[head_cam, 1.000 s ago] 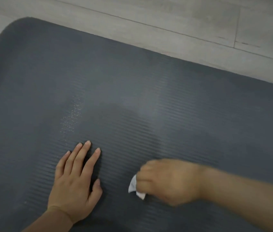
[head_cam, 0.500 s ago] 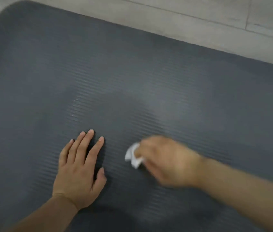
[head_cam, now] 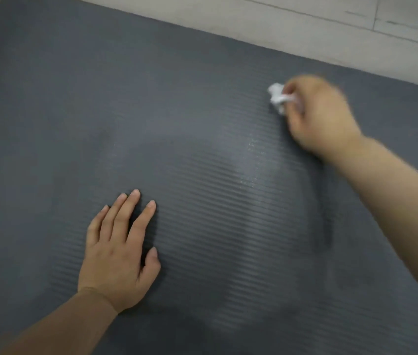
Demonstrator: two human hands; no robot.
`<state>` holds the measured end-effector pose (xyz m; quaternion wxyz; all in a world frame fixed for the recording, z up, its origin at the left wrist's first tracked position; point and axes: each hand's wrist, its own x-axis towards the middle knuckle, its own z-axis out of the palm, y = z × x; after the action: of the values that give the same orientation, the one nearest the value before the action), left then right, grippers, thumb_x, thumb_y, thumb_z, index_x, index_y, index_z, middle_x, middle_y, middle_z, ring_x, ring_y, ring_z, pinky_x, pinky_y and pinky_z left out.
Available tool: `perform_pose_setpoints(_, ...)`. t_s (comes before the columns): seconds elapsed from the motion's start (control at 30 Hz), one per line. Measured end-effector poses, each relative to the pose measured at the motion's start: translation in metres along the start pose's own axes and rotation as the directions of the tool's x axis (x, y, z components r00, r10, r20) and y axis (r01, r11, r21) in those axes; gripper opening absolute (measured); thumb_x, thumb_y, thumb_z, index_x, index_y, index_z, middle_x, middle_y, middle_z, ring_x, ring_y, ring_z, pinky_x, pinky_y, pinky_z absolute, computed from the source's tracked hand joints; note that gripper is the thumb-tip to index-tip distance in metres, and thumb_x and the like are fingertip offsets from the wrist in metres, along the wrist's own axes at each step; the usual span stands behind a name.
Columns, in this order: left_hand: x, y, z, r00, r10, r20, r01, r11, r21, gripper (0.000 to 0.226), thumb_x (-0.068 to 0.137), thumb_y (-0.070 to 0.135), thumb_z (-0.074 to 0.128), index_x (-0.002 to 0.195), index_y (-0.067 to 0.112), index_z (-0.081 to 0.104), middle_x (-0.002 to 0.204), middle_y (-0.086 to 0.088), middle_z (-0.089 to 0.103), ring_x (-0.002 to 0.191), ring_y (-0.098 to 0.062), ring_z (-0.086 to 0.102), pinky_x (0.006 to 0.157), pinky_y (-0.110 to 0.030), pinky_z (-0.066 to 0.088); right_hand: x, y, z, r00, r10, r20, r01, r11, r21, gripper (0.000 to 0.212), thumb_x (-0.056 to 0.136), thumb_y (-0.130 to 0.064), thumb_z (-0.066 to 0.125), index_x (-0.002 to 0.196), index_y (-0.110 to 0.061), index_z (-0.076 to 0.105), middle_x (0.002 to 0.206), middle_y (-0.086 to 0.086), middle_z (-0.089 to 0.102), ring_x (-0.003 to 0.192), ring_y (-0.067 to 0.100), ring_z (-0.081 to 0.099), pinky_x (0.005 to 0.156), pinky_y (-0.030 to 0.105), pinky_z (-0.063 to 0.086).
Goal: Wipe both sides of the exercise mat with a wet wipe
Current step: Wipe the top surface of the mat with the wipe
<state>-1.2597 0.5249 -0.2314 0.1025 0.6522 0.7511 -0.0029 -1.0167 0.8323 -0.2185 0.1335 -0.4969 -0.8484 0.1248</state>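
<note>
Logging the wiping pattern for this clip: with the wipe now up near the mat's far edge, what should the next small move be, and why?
Probably draw the right hand back toward the body, dragging the crumpled wet wipe down a fresh strip to the right of the shiny damp streak. The wipe sits near the far edge of the exercise mat, so little remains ahead, and the left hand rests flat, bracing the mat.

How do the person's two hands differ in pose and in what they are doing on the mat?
The left hand lies flat with straight fingers and holds nothing; the right hand is curled round a crumpled wet wipe. The left looks sharp, the right blurred. The left is nearer the camera, the right nearer the far edge. Both are on the exercise mat.
</note>
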Motion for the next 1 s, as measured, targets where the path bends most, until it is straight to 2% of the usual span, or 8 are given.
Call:
perform_pose_setpoints(0.13,0.001,0.0,-0.001,1.0,0.004,0.004,-0.004,1.0,0.005,0.07,0.083,0.038,0.039,0.146,0.009,0.039,0.155,-0.019,0.033,0.145,-0.036,0.029,0.118,-0.053,0.018,-0.129,-0.067,-0.015,0.565,-0.623,0.541,0.361,0.777,0.516,0.02,0.097,-0.024,0.049,0.104,-0.024,0.068,0.099,-0.01,0.069,0.093,0.009,0.064,0.089,0.028,0.05)
perform_pose_setpoints(0.23,0.001,0.001,-0.001,1.0,0.001,0.0,-0.001,1.0,0.005,0.07,0.083,0.038,0.039,0.146,0.009,0.039,0.155,-0.02,0.033,0.144,-0.037,0.029,0.118,-0.054,0.019,-0.105,-0.045,-0.02,0.423,-0.739,0.524,0.523,0.672,0.525,0.019,0.098,-0.029,0.052,0.104,-0.032,0.069,0.095,-0.017,0.07,0.092,0.003,0.065,0.086,0.023,0.05)
perform_pose_setpoints(0.4,0.001,-0.001,0.001,1.0,0.002,-0.011,-0.002,1.0,0.015,0.071,0.08,0.038,0.041,0.145,0.008,0.04,0.154,-0.02,0.034,0.143,-0.038,0.031,0.117,-0.053,0.019,0.025,0.038,-0.027,0.991,-0.127,0.037,0.132,0.967,-0.216,0.032,0.086,-0.021,0.043,0.107,-0.004,0.061,0.105,0.026,0.062,0.096,0.045,0.058,0.082,0.047,0.046)
perform_pose_setpoints(0.5,0.003,0.002,-0.001,1.0,0.0,-0.024,0.0,1.0,-0.002,0.071,0.079,0.038,0.041,0.144,0.008,0.042,0.153,-0.021,0.036,0.142,-0.038,0.032,0.117,-0.053,0.018,0.044,0.044,-0.019,0.938,0.324,-0.122,-0.339,0.932,-0.129,0.03,0.095,-0.022,0.042,0.112,-0.002,0.056,0.117,0.026,0.058,0.105,0.044,0.053,0.085,0.045,0.04)
perform_pose_setpoints(0.6,0.002,0.001,-0.001,1.0,0.001,-0.028,-0.001,1.0,0.001,0.071,0.079,0.038,0.042,0.143,0.008,0.042,0.153,-0.021,0.037,0.141,-0.038,0.032,0.117,-0.052,0.018,-0.016,0.004,-0.007,0.999,-0.035,0.03,0.035,0.999,-0.001,0.018,0.092,-0.018,0.048,0.104,-0.012,0.059,0.111,0.011,0.063,0.1,0.035,0.058,0.084,0.035,0.042)
perform_pose_setpoints(0.8,0.002,0.001,-0.002,0.999,-0.014,-0.033,0.013,0.999,-0.033,0.071,0.079,0.038,0.041,0.143,0.007,0.044,0.153,-0.021,0.036,0.141,-0.039,0.032,0.118,-0.05,0.015,-0.168,-0.033,-0.038,0.242,-0.812,0.532,0.753,0.503,0.425,0.013,0.096,-0.014,0.049,0.098,-0.024,0.057,0.099,-0.008,0.049,0.083,0.013,0.048,0.081,0.026,0.044)
perform_pose_setpoints(0.9,0.003,0.003,-0.002,1.0,-0.017,-0.026,0.017,1.0,-0.024,0.072,0.079,0.038,0.041,0.143,0.005,0.045,0.153,-0.021,0.036,0.141,-0.04,0.031,0.118,-0.052,0.016,-0.075,0.018,-0.037,0.645,-0.706,0.291,0.704,0.698,0.133,0.025,0.082,-0.008,0.056,0.099,-0.026,0.051,0.092,0.003,0.059,0.078,0.022,0.053,0.074,0.032,0.043)
perform_pose_setpoints(1.0,0.002,0.002,-0.001,0.999,-0.011,-0.042,0.01,1.0,-0.022,0.071,0.08,0.038,0.04,0.142,0.004,0.046,0.153,-0.022,0.036,0.141,-0.041,0.031,0.118,-0.052,0.015,0.014,0.088,-0.046,0.997,0.034,-0.068,-0.043,0.989,-0.144,0.025,0.089,-0.011,0.047,0.109,-0.007,0.06,0.109,0.024,0.064,0.099,0.041,0.059,0.085,0.04,0.045)
